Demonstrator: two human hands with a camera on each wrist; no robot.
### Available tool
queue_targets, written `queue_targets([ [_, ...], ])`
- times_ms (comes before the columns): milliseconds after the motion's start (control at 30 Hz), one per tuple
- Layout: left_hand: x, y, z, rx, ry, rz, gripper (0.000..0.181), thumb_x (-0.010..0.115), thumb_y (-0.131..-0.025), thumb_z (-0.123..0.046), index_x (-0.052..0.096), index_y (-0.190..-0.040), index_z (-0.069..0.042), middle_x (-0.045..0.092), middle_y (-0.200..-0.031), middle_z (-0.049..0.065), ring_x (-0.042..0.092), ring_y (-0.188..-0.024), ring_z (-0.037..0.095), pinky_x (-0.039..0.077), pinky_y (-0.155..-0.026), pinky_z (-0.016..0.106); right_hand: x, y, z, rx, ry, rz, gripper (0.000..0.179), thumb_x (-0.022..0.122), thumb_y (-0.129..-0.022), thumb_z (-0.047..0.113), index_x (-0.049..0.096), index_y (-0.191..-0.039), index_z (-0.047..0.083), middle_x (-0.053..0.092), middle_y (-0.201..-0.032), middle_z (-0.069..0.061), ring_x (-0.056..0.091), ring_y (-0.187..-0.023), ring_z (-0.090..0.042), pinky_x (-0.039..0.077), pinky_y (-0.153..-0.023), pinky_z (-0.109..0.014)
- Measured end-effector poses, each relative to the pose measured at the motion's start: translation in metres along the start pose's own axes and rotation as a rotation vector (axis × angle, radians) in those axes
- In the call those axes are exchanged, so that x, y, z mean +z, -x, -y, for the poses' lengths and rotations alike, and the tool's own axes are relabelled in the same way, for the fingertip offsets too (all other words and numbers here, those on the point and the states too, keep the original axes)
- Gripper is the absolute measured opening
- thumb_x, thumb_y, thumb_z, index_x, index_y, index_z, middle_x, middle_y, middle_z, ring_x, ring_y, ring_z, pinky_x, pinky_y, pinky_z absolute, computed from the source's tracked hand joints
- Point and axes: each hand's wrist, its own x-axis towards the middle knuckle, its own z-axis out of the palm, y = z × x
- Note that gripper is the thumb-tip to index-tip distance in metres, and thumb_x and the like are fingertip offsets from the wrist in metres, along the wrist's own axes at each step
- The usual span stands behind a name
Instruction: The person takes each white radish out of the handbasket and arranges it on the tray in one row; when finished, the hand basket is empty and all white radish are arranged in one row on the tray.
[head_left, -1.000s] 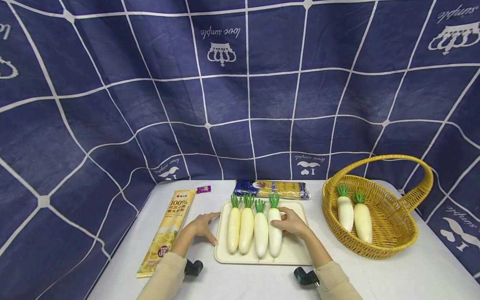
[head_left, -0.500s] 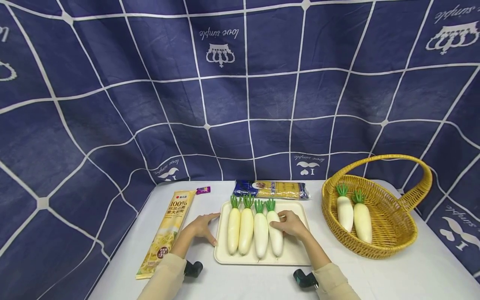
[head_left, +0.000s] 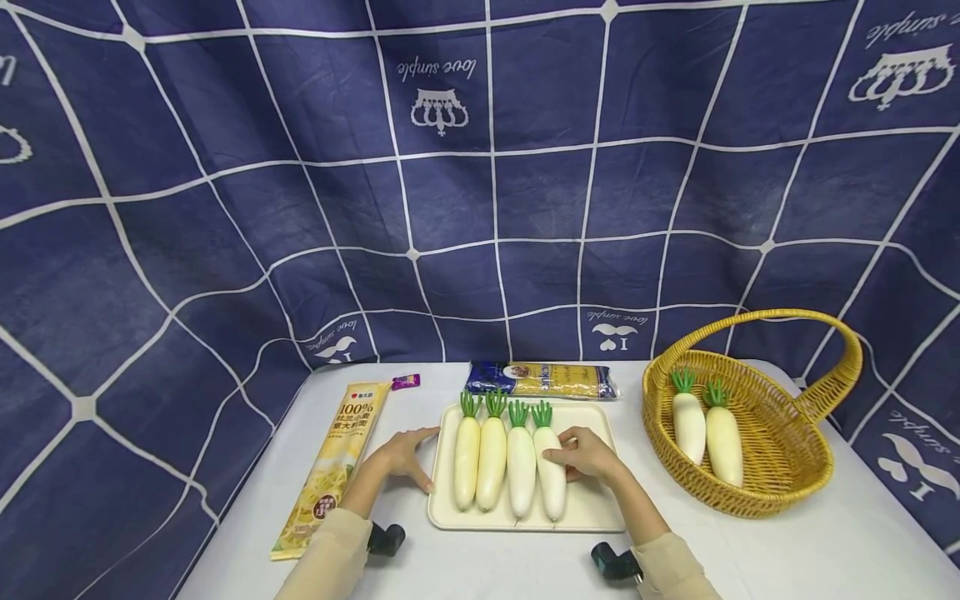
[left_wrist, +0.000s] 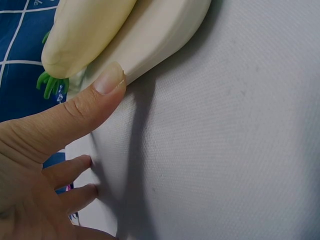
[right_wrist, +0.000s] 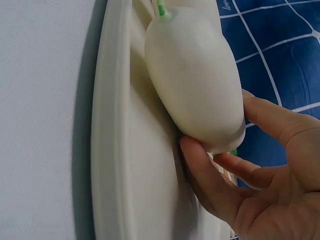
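A cream tray (head_left: 592,508) bears two yellowish radishes (head_left: 467,462) on its left and two white radishes, leafy green tops pointing away. My right hand (head_left: 588,454) grips the rightmost white radish (head_left: 552,483); in the right wrist view the thumb lies on one side of this white radish (right_wrist: 195,75) and fingers on the other. It lies on the tray, slightly slanted, its top near that of the neighbouring white radish (head_left: 521,475). My left hand (head_left: 405,458) is spread beside the tray's left edge; in the left wrist view its thumb touches the tray's rim (left_wrist: 165,50).
A wicker basket (head_left: 780,492) with a tall handle stands at the right, holding two more radishes (head_left: 723,446). A yellow noodle packet (head_left: 333,467) lies left, a small purple packet (head_left: 406,381) behind it. A blue-and-yellow pasta bag (head_left: 543,379) lies behind the tray.
The rightmost white radish has tilted and its top has shifted left and slightly nearer, moved by my right hand. My left hand has stayed at the tray's edge.
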Motion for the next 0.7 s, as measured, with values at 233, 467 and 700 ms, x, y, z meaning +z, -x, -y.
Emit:
queue_targets([
  [233,0.0,0.001,0.0,0.003,0.006,-0.005,0.099,0.092,-0.049,-0.017,0.047,-0.137,-0.008,0.048,-0.136,0.023,0.038,-0.127,0.048,0.028,-0.106,0.063,-0.003,-0.001,-0.002,0.006,-0.023,0.035,0.048,0.071,-0.081,0.012,0.046,-0.109,-0.017,0.059,-0.082,-0.016,0.063,-0.059,-0.016,0.06,-0.058,-0.035],
  [467,0.001,0.001,0.0,0.0,0.005,-0.001,0.099,0.092,-0.05,-0.017,0.047,-0.138,-0.008,0.048,-0.136,0.023,0.039,-0.127,0.047,0.029,-0.106,0.063,-0.005,0.0,-0.004,-0.003,-0.017,0.048,0.049,0.07,-0.083,0.016,0.049,-0.111,-0.018,0.06,-0.083,-0.016,0.063,-0.062,-0.015,0.06,-0.06,-0.033],
  [700,0.0,0.0,0.0,-0.002,-0.003,0.007,0.099,0.092,-0.05,-0.018,0.047,-0.138,-0.008,0.049,-0.135,0.024,0.04,-0.127,0.047,0.029,-0.106,0.062,-0.011,0.006,-0.002,0.016,0.016,0.012,0.055,0.069,-0.084,0.019,0.047,-0.115,-0.02,0.06,-0.084,-0.018,0.064,-0.064,-0.017,0.06,-0.059,-0.033],
])
